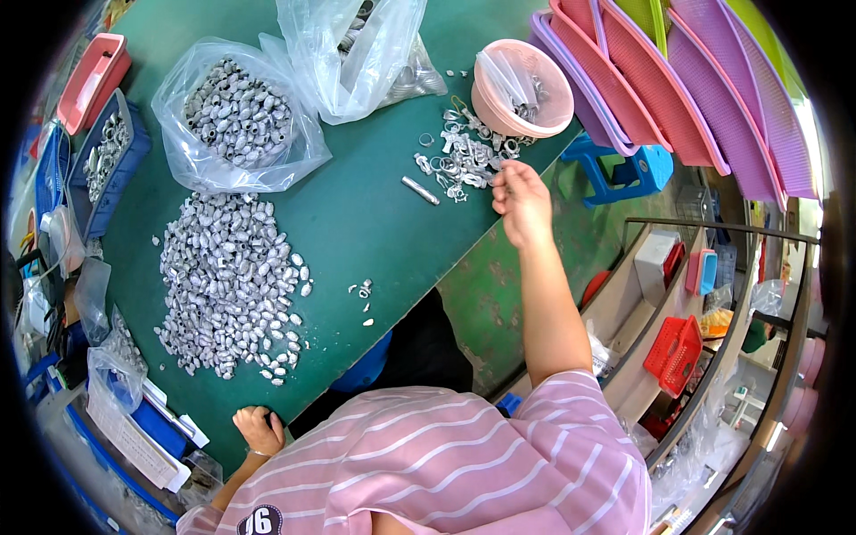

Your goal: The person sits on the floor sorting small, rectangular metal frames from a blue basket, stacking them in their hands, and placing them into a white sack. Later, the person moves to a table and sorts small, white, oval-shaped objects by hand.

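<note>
My right hand (522, 201) reaches to the table's right edge, its fingers pinched together beside a loose pile of small silvery metal pieces (468, 152), some of them rings. Whatever the fingertips hold is too small to tell. A short metal rod (420, 190) lies left of that pile. At the near table edge my left hand (259, 431) rests with fingers curled in; its inside is hidden. Beyond it spreads a big heap of grey oval metal beads (227, 285). Behind the heap, an open clear plastic bag (308, 160) holds more of these beads.
A pink bowl (481, 94) with a plastic bag and metal pieces stands behind the small pile. Another clear bag (343, 89) stands at the back. Pink and purple baskets (695, 80) crowd the right. A blue bin (129, 160) and a pink tray (111, 62) line the left.
</note>
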The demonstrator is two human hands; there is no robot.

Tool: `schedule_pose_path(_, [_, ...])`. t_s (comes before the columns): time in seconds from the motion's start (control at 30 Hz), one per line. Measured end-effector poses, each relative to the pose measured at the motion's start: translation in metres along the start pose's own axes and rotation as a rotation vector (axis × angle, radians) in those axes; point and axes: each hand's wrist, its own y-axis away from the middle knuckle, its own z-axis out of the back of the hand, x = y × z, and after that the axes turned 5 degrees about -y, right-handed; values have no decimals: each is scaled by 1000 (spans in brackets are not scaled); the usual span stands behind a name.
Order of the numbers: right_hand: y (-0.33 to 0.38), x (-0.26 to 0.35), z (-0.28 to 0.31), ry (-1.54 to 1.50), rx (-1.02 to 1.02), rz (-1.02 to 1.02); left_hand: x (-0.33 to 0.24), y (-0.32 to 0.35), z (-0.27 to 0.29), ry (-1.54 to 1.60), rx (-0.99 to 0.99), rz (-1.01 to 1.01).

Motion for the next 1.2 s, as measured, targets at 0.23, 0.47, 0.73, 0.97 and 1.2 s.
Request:
schedule_pose_path(0.23, [17, -41, -38, 901, 244, 740, 0, 0, 0, 0, -16, -6])
schedule_pose_path(0.47, [32, -52, -31, 1128, 222, 829, -2, -3, 0, 8, -14, -15])
schedule_pose_path(0.73, [42, -39, -16, 827, -4, 702, -1, -4, -1, 24, -6, -3])
schedule_pose_path(0.97, [44, -52, -13, 993, 29, 738, -4, -3, 1, 26, -29, 12])
schedule_pose_path(1.2, [50, -58, -36, 952, 74, 933, -7, -3, 2, 40, -53, 45])
